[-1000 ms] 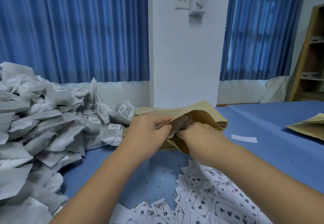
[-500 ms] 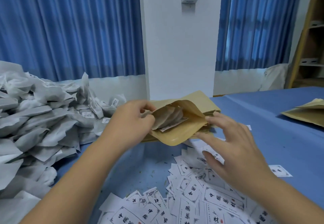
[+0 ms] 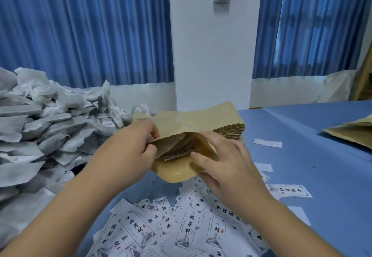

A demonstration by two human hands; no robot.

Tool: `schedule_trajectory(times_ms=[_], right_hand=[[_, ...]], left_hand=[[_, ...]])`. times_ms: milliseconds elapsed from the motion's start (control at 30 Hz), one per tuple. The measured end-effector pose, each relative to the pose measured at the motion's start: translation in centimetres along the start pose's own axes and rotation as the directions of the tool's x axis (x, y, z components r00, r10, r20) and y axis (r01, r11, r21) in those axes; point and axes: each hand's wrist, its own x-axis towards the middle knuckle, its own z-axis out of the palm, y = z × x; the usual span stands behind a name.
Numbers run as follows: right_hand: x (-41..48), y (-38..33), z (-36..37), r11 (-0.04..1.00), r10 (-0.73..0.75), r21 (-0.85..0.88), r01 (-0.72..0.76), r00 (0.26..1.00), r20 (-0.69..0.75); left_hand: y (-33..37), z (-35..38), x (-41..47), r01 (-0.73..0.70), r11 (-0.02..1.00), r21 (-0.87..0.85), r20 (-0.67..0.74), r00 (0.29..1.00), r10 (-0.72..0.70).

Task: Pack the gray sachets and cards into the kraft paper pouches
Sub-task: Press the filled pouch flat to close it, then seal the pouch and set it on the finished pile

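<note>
Two hands at one open kraft pouch (image 3: 175, 173), which is held just above the blue surface (image 3: 322, 176), mouth facing the camera.

- Left hand (image 3: 128, 150): at the pouch's left mouth edge, thumb and fingers curled and pinching that edge, keeping the mouth spread.
- Right hand (image 3: 227, 162): against the pouch's right side, fingers spread and fairly straight, thumb tip on the front panel, the other fingertips touching the right edge. It holds nothing.
- Inside the pouch: gray sachets (image 3: 181, 142) show in the mouth, with a card edge (image 3: 177, 154) lying just below them, partly in shadow. How many there are cannot be told.
- Behind the pouch and touching it: a flat stack of kraft pouches (image 3: 227, 130).
- Left of the pouch: a large loose heap of gray sachets (image 3: 50, 132), reaching to the frame edge.
- Below the pouch, nearer the camera: printed cards (image 3: 181, 232) scattered in overlapping layers, some under the right forearm.
- Right of the pouch: a few blank white slips (image 3: 267, 143) on the surface; well apart at the far right edge, more kraft pouches (image 3: 352, 134).
- Beyond the pouch: blue curtains (image 3: 90, 25) on either side of a white pillar (image 3: 211, 55).
</note>
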Motion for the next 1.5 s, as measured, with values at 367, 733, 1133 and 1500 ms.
schedule_trajectory(times_ms=[367, 733, 1133, 1500], right_hand=[[-1.5, -3.4, 0.4, 0.969, -0.156, 0.22, 0.111, 0.968, 0.197], [-3.7, -3.5, 1.5, 0.942, -0.295, 0.273, 0.197, 0.874, 0.387], [-3.8, -5.3, 0.3, 0.91, -0.414, 0.117, 0.399, 0.891, 0.185], [-4.1, -4.4, 1.7, 0.95, -0.309, 0.236, 0.205, 0.728, 0.612]], left_hand=[[-1.5, -0.1, -7.5, 0.073, 0.934, 0.349, 0.025, 0.996, -0.087], [-3.7, 4.6, -9.7, 0.087, 0.877, 0.472, 0.007, 0.995, -0.103], [-5.1, 4.1, -10.3, -0.335, 0.865, 0.374, 0.078, 0.941, 0.33], [-7.0, 5.4, -11.3, -0.304, 0.952, 0.031, 0.509, 0.825, 0.247]])
